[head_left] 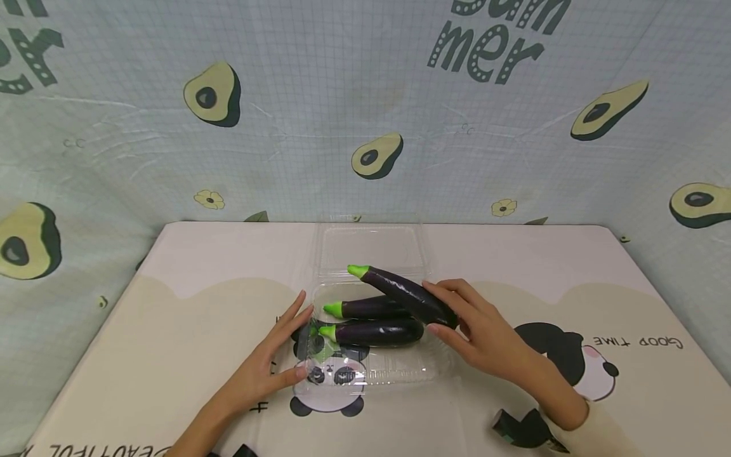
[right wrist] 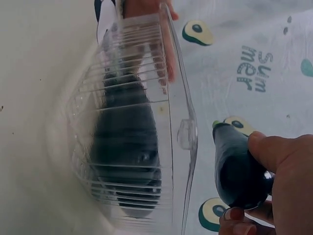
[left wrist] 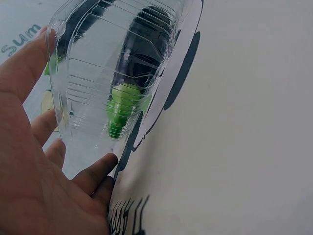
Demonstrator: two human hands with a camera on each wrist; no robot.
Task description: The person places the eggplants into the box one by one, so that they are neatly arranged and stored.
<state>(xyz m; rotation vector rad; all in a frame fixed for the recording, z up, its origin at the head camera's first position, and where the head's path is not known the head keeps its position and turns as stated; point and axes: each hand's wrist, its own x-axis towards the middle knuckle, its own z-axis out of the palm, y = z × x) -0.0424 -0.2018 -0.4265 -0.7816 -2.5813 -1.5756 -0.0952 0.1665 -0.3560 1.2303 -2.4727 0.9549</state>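
Note:
A clear plastic clamshell box [head_left: 400, 376] lies on the table with its lid [head_left: 371, 249] folded back. Inside rest two dark purple eggplants with bright green stem ends, one farther [head_left: 371, 308] and one nearer [head_left: 379, 333]. My right hand [head_left: 485, 333] grips a third eggplant [head_left: 407, 295] by its thick end, thumb on one side and fingers on the other. That eggplant is slanted above the box, its green tip pointing left and away. My left hand [head_left: 265, 368] is spread along the box's left side, with fingertips at the rim in the left wrist view.
The table mat [head_left: 188, 355] carries printed pandas and lettering. Behind it hangs a sheet [head_left: 302, 82] with avocado prints. A dark object [head_left: 520, 428] lies near the right forearm, and another dark piece [head_left: 245, 450] shows at the bottom edge.

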